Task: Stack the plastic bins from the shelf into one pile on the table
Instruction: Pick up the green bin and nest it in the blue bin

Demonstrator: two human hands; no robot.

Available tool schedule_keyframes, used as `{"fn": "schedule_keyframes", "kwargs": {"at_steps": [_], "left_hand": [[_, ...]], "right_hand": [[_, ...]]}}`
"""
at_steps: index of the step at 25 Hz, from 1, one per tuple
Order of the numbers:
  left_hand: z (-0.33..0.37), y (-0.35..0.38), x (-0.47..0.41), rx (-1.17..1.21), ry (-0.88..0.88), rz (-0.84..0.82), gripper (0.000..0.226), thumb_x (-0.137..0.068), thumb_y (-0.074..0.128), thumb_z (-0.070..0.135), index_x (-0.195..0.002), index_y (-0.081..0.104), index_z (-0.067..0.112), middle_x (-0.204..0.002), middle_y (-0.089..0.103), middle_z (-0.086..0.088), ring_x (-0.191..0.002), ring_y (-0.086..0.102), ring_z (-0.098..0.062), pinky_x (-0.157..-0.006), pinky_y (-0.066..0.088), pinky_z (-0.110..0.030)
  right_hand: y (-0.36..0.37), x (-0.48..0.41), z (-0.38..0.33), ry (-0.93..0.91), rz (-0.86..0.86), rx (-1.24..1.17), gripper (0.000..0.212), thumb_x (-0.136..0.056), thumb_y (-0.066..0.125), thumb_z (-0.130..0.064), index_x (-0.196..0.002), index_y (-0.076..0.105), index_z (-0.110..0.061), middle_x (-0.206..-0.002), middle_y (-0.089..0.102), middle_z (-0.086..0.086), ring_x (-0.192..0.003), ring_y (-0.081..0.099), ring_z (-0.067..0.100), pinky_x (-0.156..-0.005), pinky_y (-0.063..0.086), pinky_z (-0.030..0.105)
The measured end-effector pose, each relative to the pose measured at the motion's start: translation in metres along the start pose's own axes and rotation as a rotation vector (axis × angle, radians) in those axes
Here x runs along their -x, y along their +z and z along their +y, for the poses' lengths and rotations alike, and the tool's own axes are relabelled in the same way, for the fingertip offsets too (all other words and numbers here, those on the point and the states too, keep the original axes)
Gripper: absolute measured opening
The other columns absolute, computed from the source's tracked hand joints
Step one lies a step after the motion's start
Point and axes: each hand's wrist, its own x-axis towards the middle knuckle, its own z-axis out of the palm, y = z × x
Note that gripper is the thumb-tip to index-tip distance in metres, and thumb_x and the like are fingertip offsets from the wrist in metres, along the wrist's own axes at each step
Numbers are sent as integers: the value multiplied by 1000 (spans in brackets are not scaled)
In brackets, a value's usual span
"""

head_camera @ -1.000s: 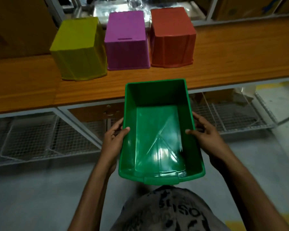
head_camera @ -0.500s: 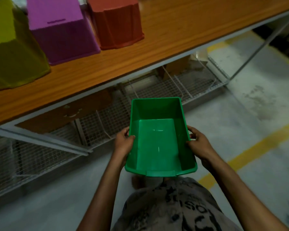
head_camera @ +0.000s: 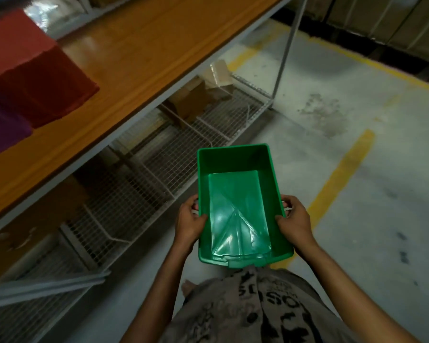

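I hold an empty green plastic bin (head_camera: 235, 206) upright, open side up, in front of my chest and above the floor. My left hand (head_camera: 188, 224) grips its left rim and my right hand (head_camera: 294, 220) grips its right rim. On the wooden shelf (head_camera: 139, 58) at the upper left a red bin (head_camera: 32, 78) stands upside down. Beside it, at the left edge, a corner of a purple bin (head_camera: 0, 129) shows. No table is in sight.
Under the shelf board runs a wire-mesh lower shelf (head_camera: 144, 174) with cardboard boxes (head_camera: 198, 97). A metal shelf post (head_camera: 285, 53) stands at the shelf's right end. The concrete floor to the right carries yellow lines (head_camera: 342, 174). Cardboard cartons line the far top right.
The view has swung right, away from the shelf: the yellow bin has left the frame and the purple one nearly so. The green bin stays in both hands, now over the floor.
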Motion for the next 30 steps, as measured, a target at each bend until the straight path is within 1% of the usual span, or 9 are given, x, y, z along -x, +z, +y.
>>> {"fn": "schedule_keyframes", "kwargs": {"at_steps": [3,6,9,12,16,20,23,27,30], "left_hand": [[48,45,-8,-36,76,-40,52,-87,63,-6,-125,58,28,-110,64,-4,-90,62,-15,-83,60,-42],[91,88,-26,-98,168,-71,52,-82,68,-10,-118,55,25,-104,62,-6,-92,62,-22,-79,59,-42],[132,127,-48,-123,211,-99,51,-81,71,-10,-119,52,19,-101,60,-3,-88,62,-18,-66,55,-27],[172,155,-71,-145,252,-133,51,-83,69,-12,-117,51,20,-99,60,2,-88,63,-15,-65,54,-22],[224,189,-116,-189,320,-139,51,-80,72,-10,-114,52,23,-98,62,2,-89,66,-19,-80,61,-41],[285,225,-175,-261,459,-77,54,-75,75,5,-113,51,35,-96,64,4,-81,65,-18,-75,59,-51],[345,242,-206,-297,560,-76,56,-77,74,8,-124,51,31,-109,63,4,-86,62,-13,-69,57,-40],[424,262,-243,-298,669,-55,60,-82,72,3,-134,50,24,-120,53,12,-99,54,-8,-65,38,-13],[476,278,-269,-249,717,-26,63,-84,71,1,-139,49,21,-128,52,8,-108,52,-9,-78,46,-20]], "right_hand": [[-57,-36,5,-9,46,-47,48,-78,68,5,-111,57,-28,-96,62,-9,-81,64,20,-75,55,40],[-105,-68,4,-43,72,11,45,-78,73,-6,-111,51,-27,-92,56,-15,-81,61,17,-71,52,38],[-143,-103,2,-9,110,-18,47,-75,72,-3,-109,48,-25,-89,59,-9,-84,64,24,-71,55,43],[-172,-141,-2,43,149,-44,46,-76,69,1,-110,48,-21,-85,59,-5,-85,63,27,-73,55,46],[-195,-195,-18,-3,210,21,45,-75,69,-4,-107,45,-24,-88,59,-5,-82,61,26,-65,51,42],[-217,-268,-47,-54,348,152,47,-73,68,-9,-113,46,-22,-106,61,3,-91,61,30,-65,51,41],[-243,-316,-79,-64,420,123,46,-75,66,-6,-114,45,-20,-110,60,4,-94,60,30,-67,51,40],[-282,-378,-119,-55,444,-22,48,-77,68,0,-111,44,-23,-99,58,-6,-92,61,26,-70,51,40],[-313,-432,-145,-65,405,-150,49,-79,70,4,-113,46,-20,-94,55,-14,-89,61,20,-75,55,41]]}}
